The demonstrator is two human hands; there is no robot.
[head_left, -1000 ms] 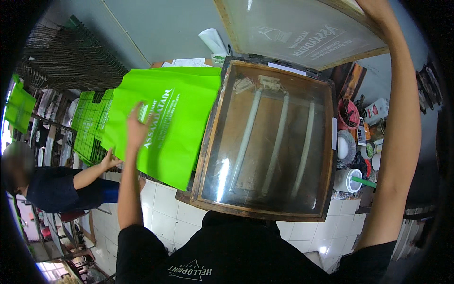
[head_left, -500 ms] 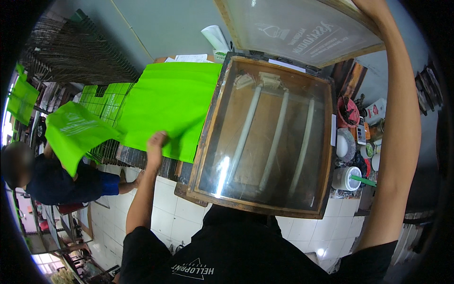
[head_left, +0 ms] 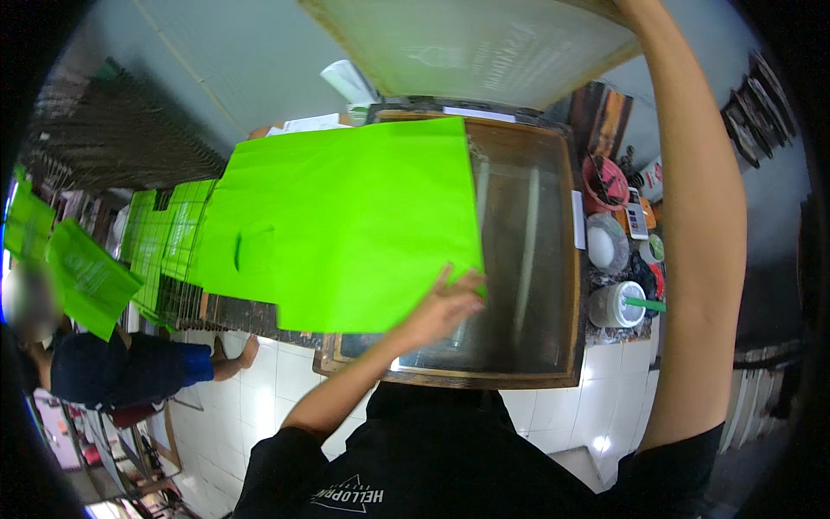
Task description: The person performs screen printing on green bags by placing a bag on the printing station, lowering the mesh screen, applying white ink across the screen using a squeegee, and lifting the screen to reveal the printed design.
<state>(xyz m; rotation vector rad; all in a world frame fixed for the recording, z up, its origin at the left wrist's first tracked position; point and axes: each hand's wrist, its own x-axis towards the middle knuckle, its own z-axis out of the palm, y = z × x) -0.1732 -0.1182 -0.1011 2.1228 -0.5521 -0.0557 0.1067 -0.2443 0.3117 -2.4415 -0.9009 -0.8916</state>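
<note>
A flat green fabric bag (head_left: 380, 208) stretches from a stack of green bags (head_left: 246, 190) on the left over part of a wood-rimmed glass-topped box (head_left: 545, 320). My left hand (head_left: 445, 310) pinches the bag near its front right corner, above the glass; motion blurs the fingers a little. Pale tubes (head_left: 527, 251) show through the glass. Beyond the box, a framed printing screen (head_left: 484, 52) with a faint design is tilted up. My right hand (head_left: 638, 12) grips its upper right edge, partly cut off by the picture's rim.
On the right stand a pink bowl (head_left: 605, 182), a phone (head_left: 637, 221) and a white tub (head_left: 616, 307) with a green handle in it. At left, a person (head_left: 112, 368) handles a printed green bag (head_left: 91, 268) beside a wire drying rack (head_left: 130, 138).
My left hand has moved right, drawing a green bag off the stack and across the glass. My right hand keeps the screen raised. The other person's bag has moved lower and left.
</note>
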